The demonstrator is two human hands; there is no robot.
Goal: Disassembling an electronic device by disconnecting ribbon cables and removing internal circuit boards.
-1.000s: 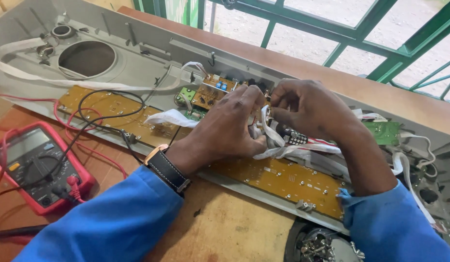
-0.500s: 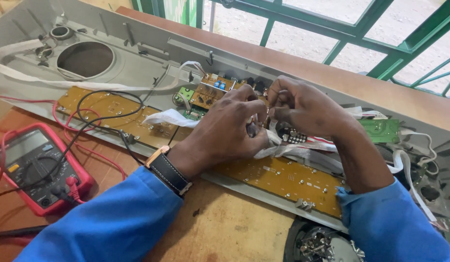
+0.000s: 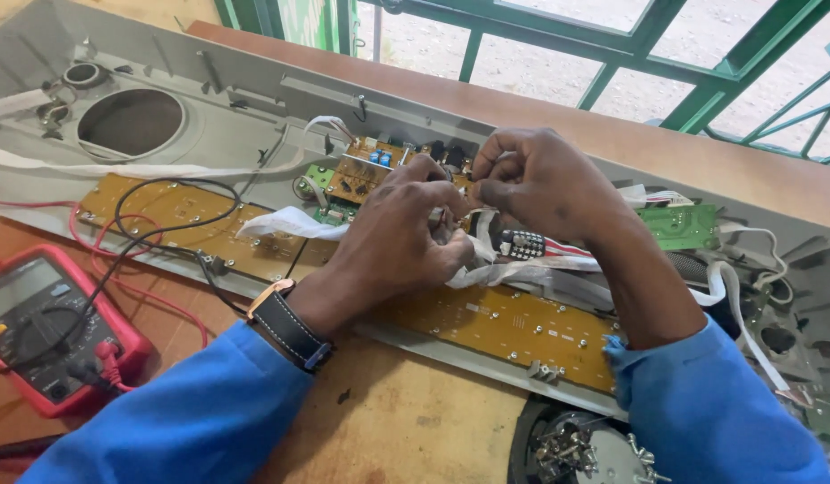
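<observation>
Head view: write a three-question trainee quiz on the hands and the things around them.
1. True or false: both hands meet over the white ribbon cables.
2. Which wrist wears the watch? A) left B) right
3. What colour is the multimeter on the table?

Key:
1. True. The left hand and right hand pinch small wires together above the cables and the yellow board.
2. A
3. Red, with red and black leads.
</observation>
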